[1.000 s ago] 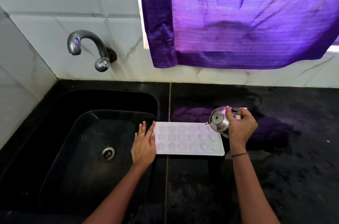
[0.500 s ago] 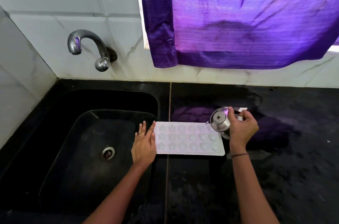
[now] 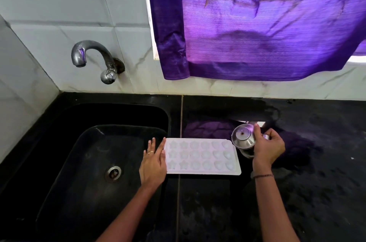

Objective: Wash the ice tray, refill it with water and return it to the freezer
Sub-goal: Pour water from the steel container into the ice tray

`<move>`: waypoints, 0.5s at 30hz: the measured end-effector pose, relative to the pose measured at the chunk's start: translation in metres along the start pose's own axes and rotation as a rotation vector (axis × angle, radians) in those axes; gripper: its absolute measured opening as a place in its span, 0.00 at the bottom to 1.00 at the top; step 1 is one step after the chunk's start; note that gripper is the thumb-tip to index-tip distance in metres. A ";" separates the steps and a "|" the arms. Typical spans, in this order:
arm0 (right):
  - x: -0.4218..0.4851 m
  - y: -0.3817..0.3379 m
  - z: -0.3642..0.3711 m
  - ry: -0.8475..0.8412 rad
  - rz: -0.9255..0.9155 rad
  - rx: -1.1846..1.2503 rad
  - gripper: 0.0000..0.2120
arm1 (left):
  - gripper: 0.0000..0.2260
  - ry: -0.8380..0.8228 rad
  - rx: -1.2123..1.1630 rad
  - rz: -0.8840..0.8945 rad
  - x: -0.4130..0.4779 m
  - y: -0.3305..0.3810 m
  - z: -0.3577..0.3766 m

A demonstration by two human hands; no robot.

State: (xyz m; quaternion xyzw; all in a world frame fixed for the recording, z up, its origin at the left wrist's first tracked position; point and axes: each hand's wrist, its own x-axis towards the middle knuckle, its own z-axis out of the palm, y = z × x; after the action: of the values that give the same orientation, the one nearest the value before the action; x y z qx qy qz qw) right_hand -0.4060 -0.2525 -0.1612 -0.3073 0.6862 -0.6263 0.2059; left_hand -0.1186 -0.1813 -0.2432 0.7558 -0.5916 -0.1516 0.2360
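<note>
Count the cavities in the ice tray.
18, in the white ice tray: three rows of six, from the left hand at one end to the steel pot held by the right hand. The pot overlaps one corner; none seems hidden.

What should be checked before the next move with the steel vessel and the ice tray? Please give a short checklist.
1. The ice tray lies flat on the counter, cavities up: ok.
2. The left hand rests against the tray's left end, fingers straight: ok.
3. The right hand grips the steel vessel: ok.
4. The vessel is at the tray's right end: ok.
5. There is water in the vessel: cannot tell.
6. The cavities are already full: cannot tell.
</note>
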 end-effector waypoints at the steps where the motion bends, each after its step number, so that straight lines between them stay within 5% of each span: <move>1: 0.001 0.001 0.000 0.000 -0.017 -0.012 0.22 | 0.30 0.000 -0.001 0.001 0.000 0.000 0.000; 15: -0.003 -0.001 -0.003 -0.036 -0.247 -0.127 0.18 | 0.25 -0.004 -0.008 -0.011 0.001 0.001 -0.001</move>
State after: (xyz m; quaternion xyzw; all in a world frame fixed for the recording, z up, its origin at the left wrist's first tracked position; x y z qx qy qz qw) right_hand -0.4056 -0.2482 -0.1598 -0.4129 0.6776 -0.5966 0.1200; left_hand -0.1186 -0.1819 -0.2424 0.7580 -0.5872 -0.1565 0.2370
